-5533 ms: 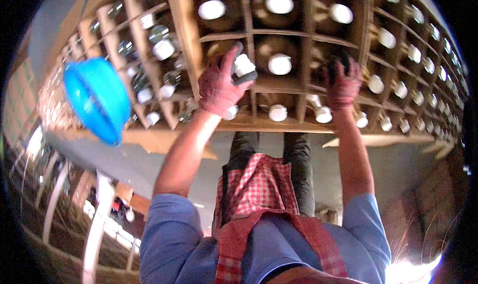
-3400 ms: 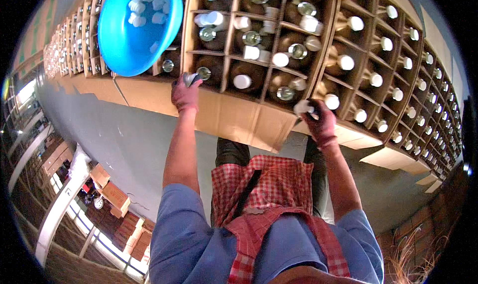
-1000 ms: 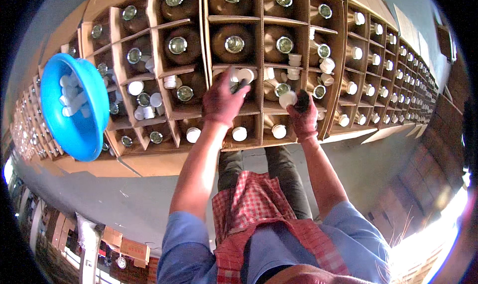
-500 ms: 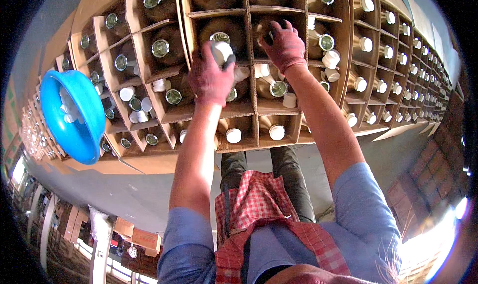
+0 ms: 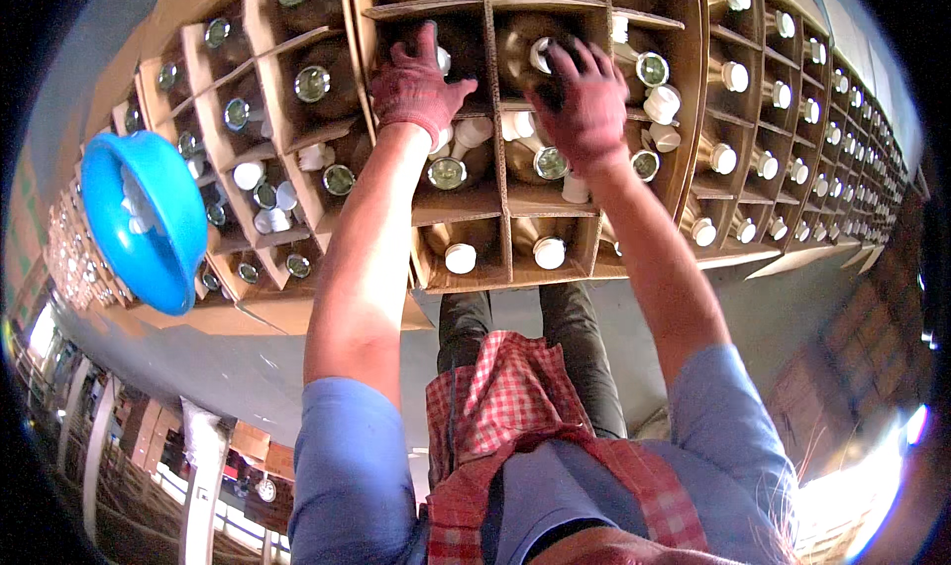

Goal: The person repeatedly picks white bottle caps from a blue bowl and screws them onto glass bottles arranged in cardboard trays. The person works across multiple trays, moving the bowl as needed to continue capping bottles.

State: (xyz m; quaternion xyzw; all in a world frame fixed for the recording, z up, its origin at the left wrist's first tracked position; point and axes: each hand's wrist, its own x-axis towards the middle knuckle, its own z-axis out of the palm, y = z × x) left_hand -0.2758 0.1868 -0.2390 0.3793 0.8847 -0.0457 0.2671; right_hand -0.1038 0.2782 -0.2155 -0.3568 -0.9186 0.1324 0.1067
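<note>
My left hand (image 5: pixel 421 92), in a red glove with darkened fingertips, spreads its fingers over one compartment of a cardboard divider (image 5: pixel 498 159). A white cap (image 5: pixel 443 61) shows just beside its fingers, on the bottle there as far as I can see. My right hand (image 5: pixel 586 104), gloved alike, is over the neighbouring compartment with fingers apart and bent. Close to its fingertips is a bottle with a white top (image 5: pixel 541 56). Nearer to me, an uncapped glass bottle (image 5: pixel 447 172) and another open bottle (image 5: pixel 550 163) stand with loose white caps (image 5: pixel 575 189) beside them.
A blue basin (image 5: pixel 149 223) holding white caps rests at the left on the boxes. Open-mouthed bottles (image 5: pixel 312 84) fill compartments on the left; rows of white-capped bottles (image 5: pixel 734 77) stretch away to the right. Loose caps (image 5: pixel 662 104) lie right of my right hand.
My left hand has moved up and opened; the white cap it held is no longer in its fingers. My right hand has shifted down and right, baring a white-topped bottle.
</note>
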